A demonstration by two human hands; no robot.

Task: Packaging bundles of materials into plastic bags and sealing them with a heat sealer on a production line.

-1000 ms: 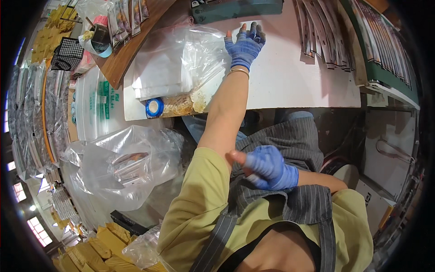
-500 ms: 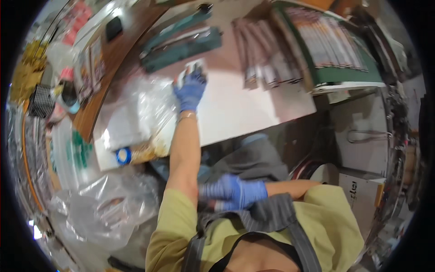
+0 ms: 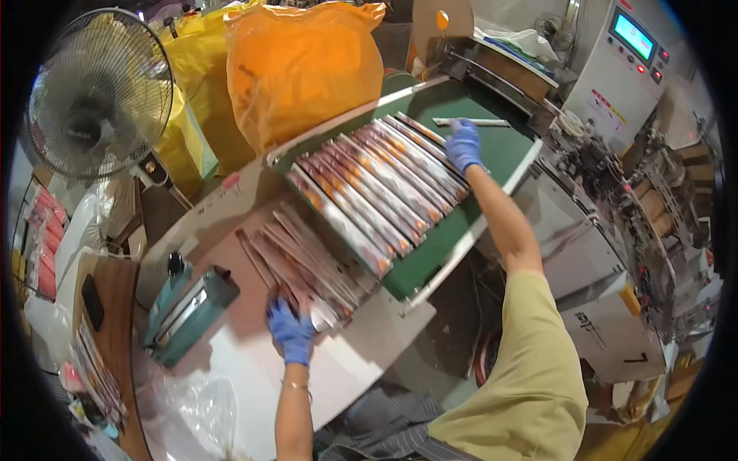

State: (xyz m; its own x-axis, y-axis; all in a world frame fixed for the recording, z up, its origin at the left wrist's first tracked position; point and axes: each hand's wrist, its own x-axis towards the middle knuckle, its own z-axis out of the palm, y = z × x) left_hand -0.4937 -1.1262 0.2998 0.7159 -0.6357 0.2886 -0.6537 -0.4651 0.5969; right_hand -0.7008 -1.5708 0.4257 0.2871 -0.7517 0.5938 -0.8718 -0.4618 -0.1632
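My left hand (image 3: 290, 330), in a blue glove, lies on the table at the near end of a loose pile of long, narrow printed packets (image 3: 304, 261). Its fingers and thumb are apart and touch the packets' ends. Farther right, my gloved right hand (image 3: 463, 146) reaches over the green conveyor belt (image 3: 423, 273). The fingers look stretched out, slightly blurred, beside the far right end of a neat row of similar packets (image 3: 377, 184). Just past the fingertips, a single packet (image 3: 480, 121) lies crosswise; whether they touch it is unclear.
A teal bag sealer (image 3: 192, 315) stands on the white table (image 3: 346, 361) at left, with clear plastic bags (image 3: 192, 415) nearer me. Behind are a large orange bag (image 3: 304, 77) and a standing fan (image 3: 100, 100). A machine with a lit screen (image 3: 630, 37) rises at right.
My view has swung right toward the conveyor. The left hand moved from near the sealer to the packet pile; the right hand went from near my body out over the belt.
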